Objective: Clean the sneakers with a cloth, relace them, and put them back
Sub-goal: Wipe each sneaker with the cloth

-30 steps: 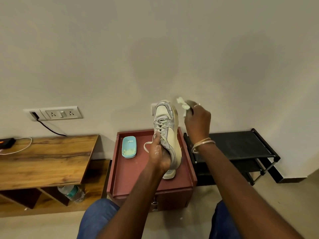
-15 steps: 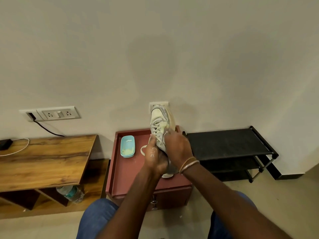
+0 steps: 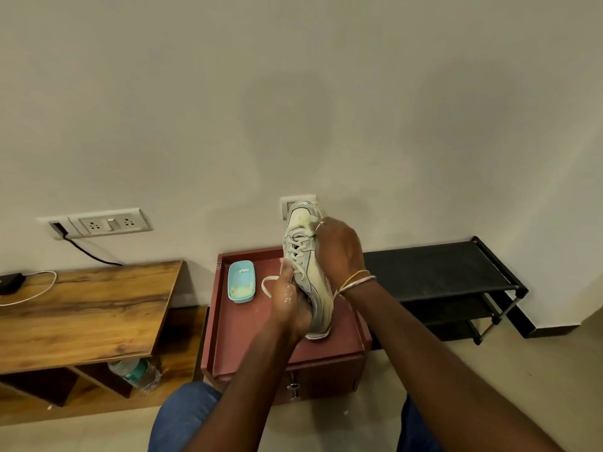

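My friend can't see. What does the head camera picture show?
A person's left hand holds a white sneaker upright, heel on a red cabinet, while the right hand presses a pale cloth on its toe. A blue soap dish sits beside it; a black shoe rack stands to the right.

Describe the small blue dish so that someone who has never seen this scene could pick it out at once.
Between the wooden table and the black rack stands a maroon cabinet. The dish lies on its top, left of the sneaker: the only light blue thing there, rounded, with pale yellowish residue inside.
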